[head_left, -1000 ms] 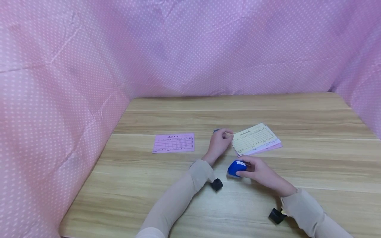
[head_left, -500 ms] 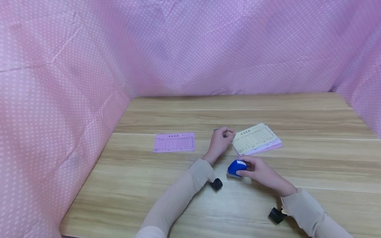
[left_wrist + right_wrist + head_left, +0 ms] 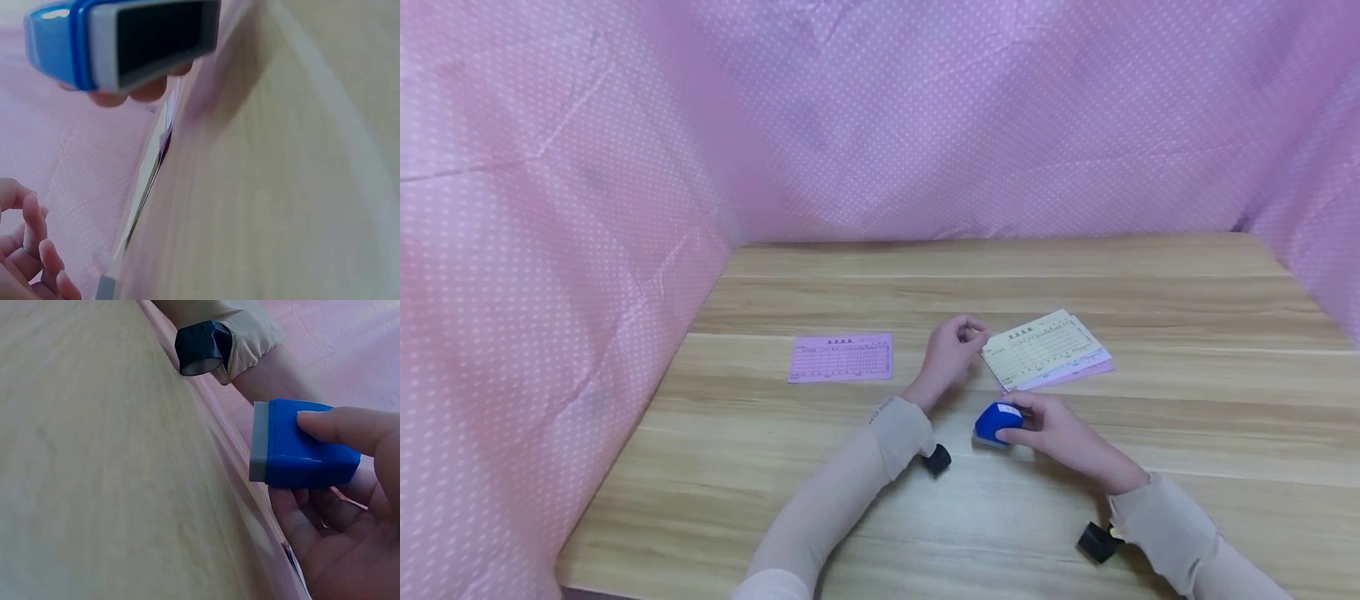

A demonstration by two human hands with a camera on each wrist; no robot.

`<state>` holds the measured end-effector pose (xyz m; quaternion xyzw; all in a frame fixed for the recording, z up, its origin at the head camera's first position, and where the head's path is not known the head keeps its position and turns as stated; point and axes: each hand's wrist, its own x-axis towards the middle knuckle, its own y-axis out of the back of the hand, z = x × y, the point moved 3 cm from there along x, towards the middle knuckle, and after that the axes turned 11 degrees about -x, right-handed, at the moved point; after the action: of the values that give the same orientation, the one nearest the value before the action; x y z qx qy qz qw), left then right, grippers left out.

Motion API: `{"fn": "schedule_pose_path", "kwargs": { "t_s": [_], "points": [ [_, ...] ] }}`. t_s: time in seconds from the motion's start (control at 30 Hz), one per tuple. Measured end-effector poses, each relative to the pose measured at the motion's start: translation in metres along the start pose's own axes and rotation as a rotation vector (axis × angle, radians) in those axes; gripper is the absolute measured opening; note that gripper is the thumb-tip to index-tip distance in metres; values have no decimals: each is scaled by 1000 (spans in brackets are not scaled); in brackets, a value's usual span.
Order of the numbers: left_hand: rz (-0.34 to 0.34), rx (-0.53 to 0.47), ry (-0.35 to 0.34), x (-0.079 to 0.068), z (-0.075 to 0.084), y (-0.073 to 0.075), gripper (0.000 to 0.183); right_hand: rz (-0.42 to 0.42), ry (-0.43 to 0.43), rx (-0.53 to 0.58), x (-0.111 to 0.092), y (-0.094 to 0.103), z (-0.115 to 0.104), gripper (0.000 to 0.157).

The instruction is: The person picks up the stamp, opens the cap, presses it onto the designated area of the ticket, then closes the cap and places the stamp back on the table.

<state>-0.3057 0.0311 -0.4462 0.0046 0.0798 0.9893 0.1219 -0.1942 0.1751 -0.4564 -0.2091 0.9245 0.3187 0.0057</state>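
Observation:
My right hand [image 3: 1041,425] holds a blue stamp [image 3: 997,423] between thumb and fingers, in front of the forms. In the right wrist view the stamp [image 3: 306,447] shows its grey base; in the left wrist view its dark underside [image 3: 165,37] faces the camera. My left hand [image 3: 951,350] is by the left corner of a cream printed form [image 3: 1037,350], its fingers loosely bent with nothing visible in them. That form lies on top of a white and a pink sheet. A small grey piece [image 3: 106,289] sits near the left hand in the left wrist view.
A single pink form [image 3: 841,358] lies on the wooden table [image 3: 700,483] to the left. Each wrist wears a black camera [image 3: 1097,543]. Pink dotted cloth [image 3: 925,125] hangs round the back and sides of the table.
My left hand has drawn slightly left and up, and a small dark-blue edge seen behind it earlier is now hidden. The right hand keeps the stamp in nearly the same place.

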Motion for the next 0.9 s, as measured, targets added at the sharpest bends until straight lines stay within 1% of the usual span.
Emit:
{"fn": "schedule_pose_path", "kwargs": {
  "t_s": [0.2,0.4,0.53,0.67,0.9],
  "points": [
    [-4,26,-45,-1,5,11,14,-5,-9,-3,-1,0,-2,49],
    [7,19,-36,-3,6,22,13,14,6,-12,0,0,-2,47],
    [18,8,-37,-5,10,30,12,18,4,-12,0,0,-2,47],
    [37,1,-36,-8,15,42,12,8,5,-11,0,0,-2,49],
    [62,10,-44,-10,15,68,12,10,-1,-5,-1,0,-3,50]
  ]
}}
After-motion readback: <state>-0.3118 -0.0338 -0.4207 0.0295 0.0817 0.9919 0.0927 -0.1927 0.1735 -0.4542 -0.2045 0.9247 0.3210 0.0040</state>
